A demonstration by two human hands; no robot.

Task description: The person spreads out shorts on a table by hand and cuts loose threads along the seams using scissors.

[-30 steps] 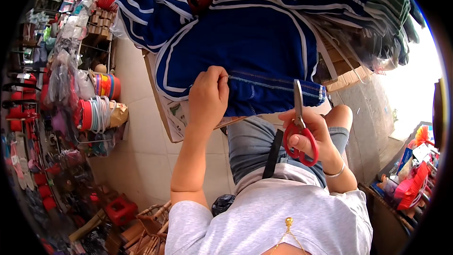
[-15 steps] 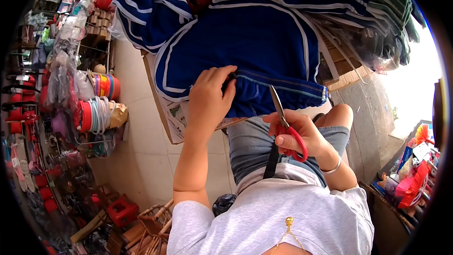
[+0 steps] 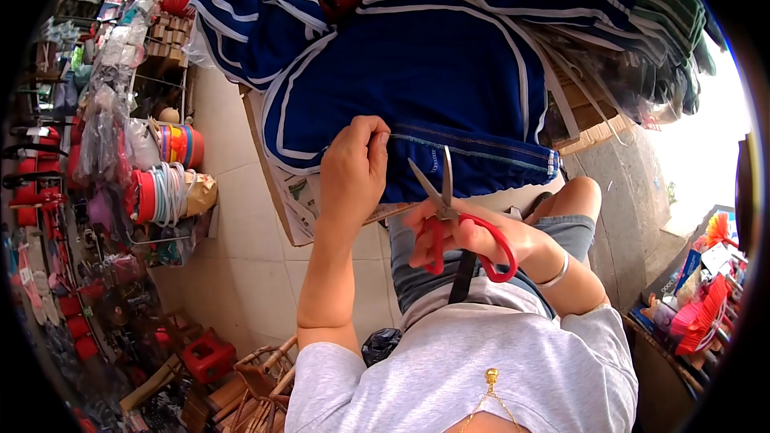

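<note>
Blue trousers [image 3: 417, 64] with white stripes lie spread over the work surface, their gathered, stitched waistband [image 3: 481, 144] turned toward me. At the left end of that waistband my left hand [image 3: 354, 160] is closed, thumb against curled fingers, gripping the cloth; any thread in the pinch is too small to see. Red-handled scissors [image 3: 446, 207] are in my right hand [image 3: 461, 240], fingers through the loops. Their blades stand apart and point up at the waistband's lower edge, just in front of the cloth.
More blue striped garments [image 3: 257, 16] are heaped at the back left and back right, beside dark green folded clothes [image 3: 666, 8]. Cardboard and newspaper [image 3: 298, 200] lie under the trousers. Crowded goods racks [image 3: 168, 200] stand left; colourful packages [image 3: 706, 305] are at right.
My right hand has moved left with the scissors, and their blades have opened. My left fingers have curled in more tightly at the waistband, and the dark thing by them no longer shows.
</note>
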